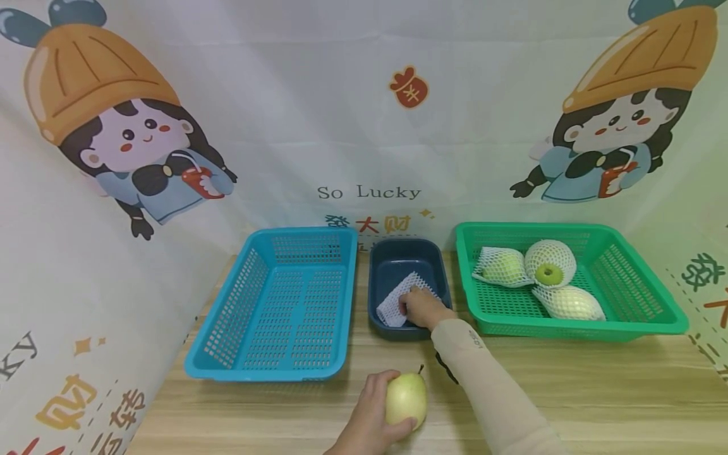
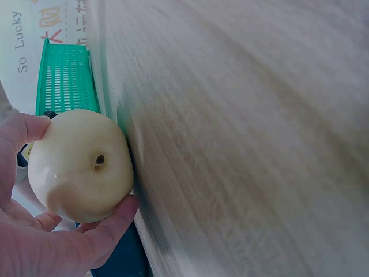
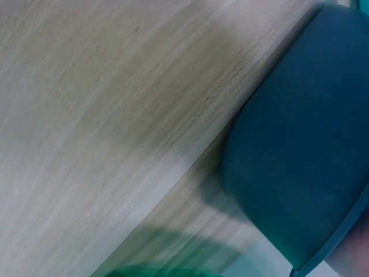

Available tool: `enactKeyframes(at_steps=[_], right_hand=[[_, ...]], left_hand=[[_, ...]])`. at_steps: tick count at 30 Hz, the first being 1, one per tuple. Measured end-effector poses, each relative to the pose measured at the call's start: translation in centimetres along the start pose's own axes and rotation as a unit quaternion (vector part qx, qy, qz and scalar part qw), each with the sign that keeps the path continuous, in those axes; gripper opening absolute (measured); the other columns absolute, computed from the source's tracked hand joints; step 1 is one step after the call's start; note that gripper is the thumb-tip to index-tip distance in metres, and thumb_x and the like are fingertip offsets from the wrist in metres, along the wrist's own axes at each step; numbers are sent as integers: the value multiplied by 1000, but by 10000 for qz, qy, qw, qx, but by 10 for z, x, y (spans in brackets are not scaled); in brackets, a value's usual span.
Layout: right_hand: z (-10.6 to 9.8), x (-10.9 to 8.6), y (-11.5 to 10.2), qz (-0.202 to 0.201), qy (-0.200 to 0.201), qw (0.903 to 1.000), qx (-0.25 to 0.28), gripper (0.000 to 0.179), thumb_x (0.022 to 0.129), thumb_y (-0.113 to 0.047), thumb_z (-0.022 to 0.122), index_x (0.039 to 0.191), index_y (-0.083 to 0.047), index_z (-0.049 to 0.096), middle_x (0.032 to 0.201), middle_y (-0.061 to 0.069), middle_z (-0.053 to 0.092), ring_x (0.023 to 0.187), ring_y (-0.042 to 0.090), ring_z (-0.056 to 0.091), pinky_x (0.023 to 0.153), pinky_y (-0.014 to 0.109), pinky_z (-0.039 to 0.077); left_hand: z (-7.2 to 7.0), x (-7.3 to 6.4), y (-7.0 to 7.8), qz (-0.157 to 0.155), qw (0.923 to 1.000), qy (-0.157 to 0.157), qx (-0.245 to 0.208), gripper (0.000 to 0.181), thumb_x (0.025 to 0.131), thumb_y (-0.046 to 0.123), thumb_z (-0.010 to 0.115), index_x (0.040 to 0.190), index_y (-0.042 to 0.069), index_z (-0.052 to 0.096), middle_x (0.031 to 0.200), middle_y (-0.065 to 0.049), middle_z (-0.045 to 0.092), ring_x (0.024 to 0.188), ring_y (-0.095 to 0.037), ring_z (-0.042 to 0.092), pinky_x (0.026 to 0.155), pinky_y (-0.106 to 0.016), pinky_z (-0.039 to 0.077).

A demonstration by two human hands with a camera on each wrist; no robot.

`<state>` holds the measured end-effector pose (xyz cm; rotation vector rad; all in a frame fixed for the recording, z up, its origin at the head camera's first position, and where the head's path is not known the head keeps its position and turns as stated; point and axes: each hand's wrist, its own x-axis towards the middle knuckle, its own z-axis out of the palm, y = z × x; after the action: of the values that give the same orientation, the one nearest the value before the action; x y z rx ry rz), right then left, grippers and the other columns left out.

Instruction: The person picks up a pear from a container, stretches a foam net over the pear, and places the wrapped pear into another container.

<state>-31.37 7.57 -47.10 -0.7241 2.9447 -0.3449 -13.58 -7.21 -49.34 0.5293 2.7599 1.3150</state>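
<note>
My left hand (image 1: 372, 411) grips a bare pale yellow-green pear (image 1: 406, 400) close over the table. The left wrist view shows the thumb on one side of the pear (image 2: 81, 164) and the fingers on the other, with one end facing the camera. My right hand (image 1: 426, 308) reaches into a small dark blue bin (image 1: 406, 248), its curled fingers on a white foam fruit net (image 1: 391, 309). From the right wrist, mostly the outer wall of the bin (image 3: 294, 138) shows, and the fingers are hidden behind its rim.
A blue perforated basket (image 1: 296, 297) stands left of the bin. In the green basket (image 1: 637, 284) on the right lie several fruits in foam nets (image 1: 550, 262). A printed cloth (image 1: 364, 126) hangs behind the wooden table (image 1: 569, 379).
</note>
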Motion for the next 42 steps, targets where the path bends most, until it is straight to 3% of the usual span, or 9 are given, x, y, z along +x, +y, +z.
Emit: enactKeyframes(at_steps=[5, 11, 17, 22, 26, 33, 37, 42], right_hand=[[0, 0, 5, -246, 148, 9995, 94, 11, 80, 1, 62, 76, -9, 61, 80, 9, 57, 83, 26, 54, 78, 39, 44], [-8, -3, 9, -515, 475, 9958, 582, 10, 78, 5, 58, 81, -5, 59, 75, 9, 58, 73, 22, 53, 71, 36, 46], [-23, -2, 9, -300, 487, 9926, 1074, 2, 86, -2, 59, 88, -4, 59, 76, 5, 58, 70, 16, 50, 66, 30, 45], [-38, -6, 6, 13, 712, 9863, 1490, 4, 90, -9, 59, 92, -6, 59, 83, 6, 59, 75, 17, 51, 69, 31, 46], [-48, -15, 5, 86, 1226, 9720, 2000, 8, 91, -10, 57, 97, -4, 59, 89, 9, 61, 79, 19, 53, 72, 32, 48], [-58, -41, 4, 44, 2313, 9316, 2803, 12, 91, -10, 58, 100, -1, 59, 89, 12, 64, 77, 19, 57, 69, 26, 48], [-66, -61, -2, 62, 2503, 9116, 3259, 14, 92, -11, 57, 102, -1, 59, 92, 13, 64, 79, 19, 59, 68, 21, 48], [-73, -88, -7, 256, 2427, 8887, 3882, 17, 92, -12, 57, 104, 0, 58, 94, 16, 63, 77, 15, 60, 69, 22, 52]], left_hand=[[1, 0, 0, 91, 9999, 101, 83, 66, 70, 26, 75, 123, 3, 42, 113, -11, 46, 100, -25, 49, 80, -32, 45], [2, 0, -1, 80, 9998, 107, 115, 66, 70, 26, 75, 123, 4, 42, 113, -11, 46, 101, -25, 49, 80, -33, 46], [2, -1, -2, 113, 9997, 185, 123, 67, 69, 27, 75, 123, 4, 43, 113, -11, 47, 100, -26, 50, 80, -34, 46], [2, -1, -3, 101, 9997, 178, 138, 67, 69, 28, 75, 123, 4, 42, 113, -10, 46, 99, -26, 50, 79, -33, 45], [2, -1, -1, 89, 9996, 207, 153, 67, 69, 27, 75, 123, 4, 43, 113, -10, 46, 100, -27, 50, 79, -33, 45], [3, -1, 0, 46, 9999, 119, 101, 67, 70, 26, 76, 123, 4, 42, 114, -12, 46, 102, -28, 50, 79, -36, 46], [2, 0, 0, 61, 9997, 149, 170, 67, 69, 26, 75, 124, 4, 43, 115, -12, 47, 102, -28, 50, 80, -37, 47], [2, 0, 1, 62, 9997, 171, 189, 67, 70, 27, 75, 124, 4, 43, 116, -11, 48, 104, -28, 50, 82, -39, 47]])
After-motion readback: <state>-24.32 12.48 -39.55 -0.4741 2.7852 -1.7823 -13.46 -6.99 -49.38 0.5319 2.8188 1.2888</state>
